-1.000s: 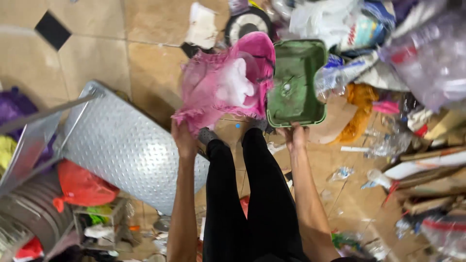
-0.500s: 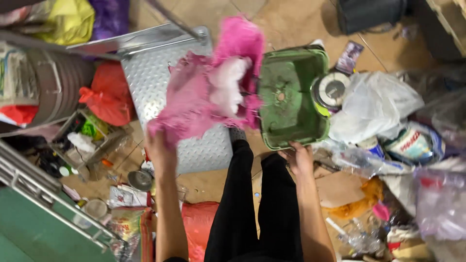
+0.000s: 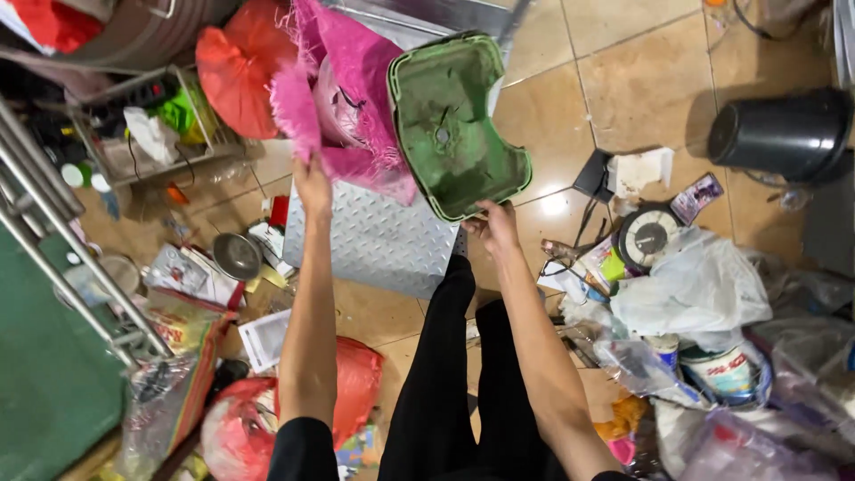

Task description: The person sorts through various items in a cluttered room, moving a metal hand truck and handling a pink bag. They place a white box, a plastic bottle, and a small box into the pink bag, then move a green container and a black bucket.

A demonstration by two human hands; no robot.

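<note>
My left hand [image 3: 311, 181] grips the edge of a pink woven sack [image 3: 343, 98] and holds it up, mouth open. My right hand [image 3: 492, 224] holds a dirty green plastic tray [image 3: 454, 125] by its lower rim, tilted against the sack's right side. Both hang above a diamond-pattern metal plate [image 3: 378, 239] on the tiled floor. My legs in black trousers [image 3: 450, 374] stand just below.
A black bucket [image 3: 779, 134] stands at the upper right. White plastic bags [image 3: 695, 289], a round dial scale [image 3: 647, 236] and scrap litter the right side. A red bag [image 3: 233, 76], a wire rack [image 3: 147, 134] and metal rails [image 3: 62, 258] crowd the left.
The view has swung round to the left. The sack and green tray stay in my hands, raised over the metal plate. The black bucket has come into sight.
</note>
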